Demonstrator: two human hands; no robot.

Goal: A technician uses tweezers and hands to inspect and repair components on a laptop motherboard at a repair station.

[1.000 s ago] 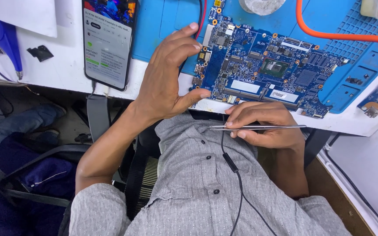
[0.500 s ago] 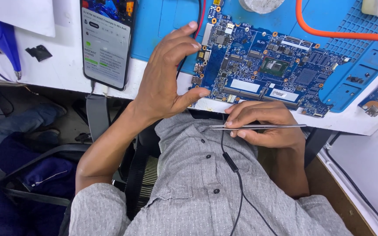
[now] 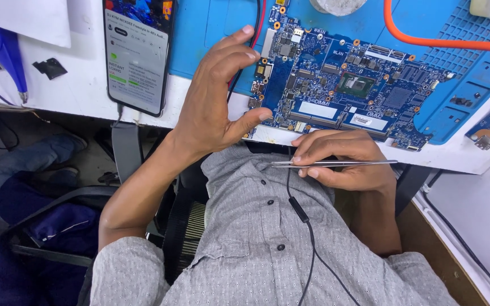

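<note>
A: Right hand (image 3: 344,158) fingers?
B: Pinched together on thin metal tweezers (image 3: 336,164), held level just below the blue circuit board (image 3: 347,90), off its near edge.
A: Left hand (image 3: 216,96)?
B: Fingers apart and curved, thumb tip at the board's left near corner, clamped on nothing.
A: Around the board?
B: Blue mat (image 3: 455,107) under it on the white surface (image 3: 80,85); lit phone (image 3: 137,51) well left; orange cable (image 3: 443,42) beyond it.
</note>
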